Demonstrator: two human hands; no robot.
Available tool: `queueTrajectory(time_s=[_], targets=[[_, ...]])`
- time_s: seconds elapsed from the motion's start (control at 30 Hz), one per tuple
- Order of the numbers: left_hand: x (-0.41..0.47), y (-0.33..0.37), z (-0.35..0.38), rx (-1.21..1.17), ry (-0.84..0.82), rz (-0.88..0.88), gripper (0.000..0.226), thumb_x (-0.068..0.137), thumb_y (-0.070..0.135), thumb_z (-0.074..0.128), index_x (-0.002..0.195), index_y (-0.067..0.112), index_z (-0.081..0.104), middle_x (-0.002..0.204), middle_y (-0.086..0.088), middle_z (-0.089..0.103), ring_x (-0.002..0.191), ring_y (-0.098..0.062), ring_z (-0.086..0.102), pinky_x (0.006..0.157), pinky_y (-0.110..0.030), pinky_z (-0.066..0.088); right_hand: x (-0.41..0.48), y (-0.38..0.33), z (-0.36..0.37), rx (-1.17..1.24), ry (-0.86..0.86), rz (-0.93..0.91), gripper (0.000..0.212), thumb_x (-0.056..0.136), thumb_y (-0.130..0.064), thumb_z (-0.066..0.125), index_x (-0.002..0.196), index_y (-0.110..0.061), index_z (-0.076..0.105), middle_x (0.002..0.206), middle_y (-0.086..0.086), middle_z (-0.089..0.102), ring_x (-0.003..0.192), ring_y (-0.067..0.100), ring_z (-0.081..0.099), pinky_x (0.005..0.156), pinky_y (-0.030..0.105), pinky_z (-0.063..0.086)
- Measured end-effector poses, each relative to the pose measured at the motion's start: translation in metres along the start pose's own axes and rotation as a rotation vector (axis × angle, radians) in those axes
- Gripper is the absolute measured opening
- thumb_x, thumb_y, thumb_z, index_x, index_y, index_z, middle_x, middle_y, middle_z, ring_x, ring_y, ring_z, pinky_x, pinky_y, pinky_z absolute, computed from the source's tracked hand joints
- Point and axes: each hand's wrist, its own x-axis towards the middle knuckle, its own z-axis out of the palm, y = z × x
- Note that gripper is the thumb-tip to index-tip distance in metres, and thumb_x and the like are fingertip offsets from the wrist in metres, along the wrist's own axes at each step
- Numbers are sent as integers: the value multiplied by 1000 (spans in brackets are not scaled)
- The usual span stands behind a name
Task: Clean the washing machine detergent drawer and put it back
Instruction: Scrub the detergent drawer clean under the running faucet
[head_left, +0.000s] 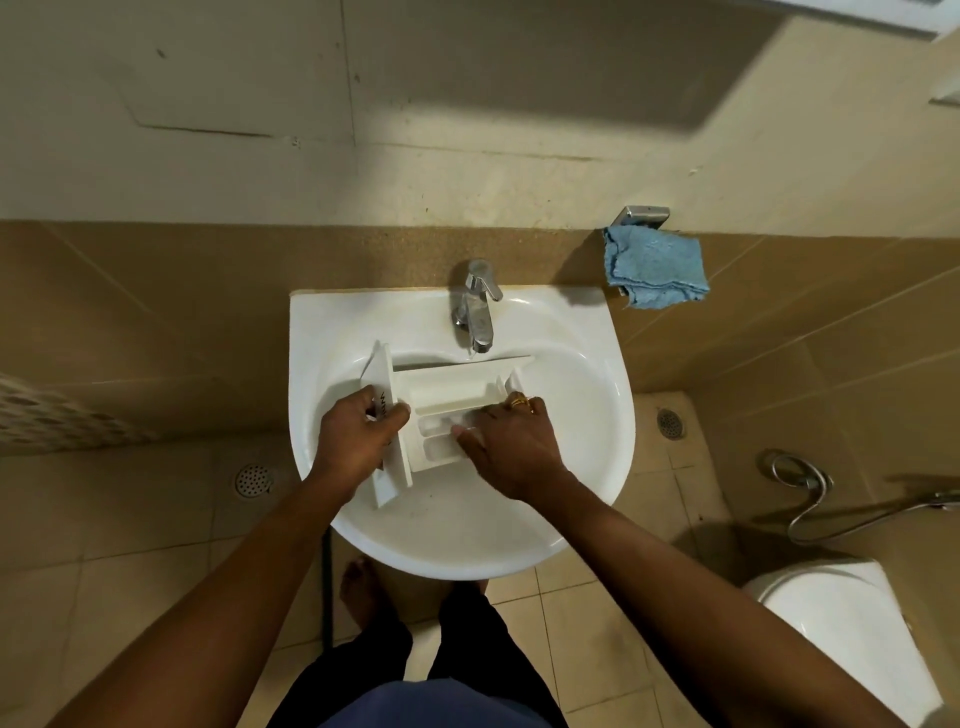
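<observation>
Beige bathroom tiles surrounded the white sink (597, 364). Left grip (358, 441) clamped the drawer (452, 387) by its front panel, inside the bowl. Right grip (511, 441) lay across the compartments just beside, fingertips hidden, its hold unclear. Beyond them stood the tap (478, 306). If wet, the plastic might slip and strike it.

You have two hands in view, the left hand (358, 441) and the right hand (511, 452), and one drawer (447, 395) between them. You wear one gold ring (519, 401), on the right hand. There is one sink (597, 415) with one tap (475, 306). One blue cloth (654, 273) hangs on the wall. The floor has two drains, one left (253, 479) and one right (670, 423). One toilet (841, 623) and one hose (810, 499) show at your right. One bare foot (361, 587) shows clearly.
</observation>
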Motion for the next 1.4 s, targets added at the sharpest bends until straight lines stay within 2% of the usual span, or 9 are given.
queueTrajectory(time_s=[0.17, 0.27, 0.37, 0.5, 0.57, 0.7, 0.97, 1.17, 1.4], targets=[[-4, 4, 0, 31, 53, 21, 31, 91, 35, 77, 97, 6, 68, 87, -5, 70, 84, -28, 69, 76, -56, 62, 11, 0, -7, 388, -113, 87, 68, 94, -72, 29, 102, -23, 76, 100, 5, 77, 107, 28, 67, 95, 41, 46], [-8, 6, -3, 34, 73, 31, 30, 88, 40, 77, 96, 13, 65, 91, -9, 70, 88, -32, 70, 77, -56, 61, 25, 29, -23, 1187, -104, 489, 24, 89, -21, 60, 87, -12, 82, 87, 7, 79, 87, 27, 74, 86, 38, 59], [-13, 10, -3, 68, 95, 83, 22, 87, 40, 80, 87, 28, 62, 85, 2, 66, 85, -29, 67, 82, -46, 58, 51, 44, -44, 1719, -32, 754, 30, 86, 2, 46, 92, 4, 76, 88, 20, 75, 72, 34, 71, 68, 36, 61], [-17, 11, 1, 220, 167, 194, 70, 80, 46, 84, 134, 5, 64, 104, -7, 68, 92, -25, 68, 85, -38, 56, 94, 38, -58, 2120, -145, 759, 27, 98, -10, 38, 96, 3, 62, 80, 18, 69, 82, 36, 70, 95, 54, 59], [-16, 12, 0, 266, 193, 224, 86, 78, 52, 80, 146, 5, 56, 112, -9, 67, 98, -26, 67, 88, -39, 56, 106, 27, -58, 2218, -218, 746, 38, 101, -13, 32, 108, 12, 60, 89, 25, 71, 91, 41, 70, 91, 55, 61], [-12, 11, -4, 322, 218, 216, 84, 83, 43, 83, 150, 5, 51, 120, -13, 64, 107, -28, 63, 89, -36, 50, 110, 19, -62, 2251, -269, 740, 41, 99, -10, 27, 98, 12, 61, 76, 20, 71, 69, 34, 76, 70, 44, 65], [-13, 3, -16, 286, 236, 145, 88, 75, 54, 61, 147, 3, 53, 114, -15, 61, 102, -29, 61, 86, -33, 45, 60, -1, -22, 1673, -505, 587, 38, 92, -8, 42, 95, 16, 71, 101, 33, 73, 89, 44, 72, 88, 52, 62], [-8, 14, -11, 233, 237, 150, 77, 79, 55, 58, 136, 3, 59, 104, -12, 60, 96, -30, 61, 80, -33, 44, 52, 11, -26, 1427, -385, 480, 27, 88, -8, 56, 94, 9, 77, 96, 27, 76, 94, 43, 75, 95, 49, 60], [-5, 22, -3, 160, 206, 165, 77, 81, 49, 57, 142, 2, 57, 113, -14, 63, 103, -29, 61, 86, -28, 39, 56, 32, -42, 1182, -245, 425, 29, 83, 1, 47, 73, 5, 74, 77, 23, 74, 68, 33, 74, 70, 41, 62]])
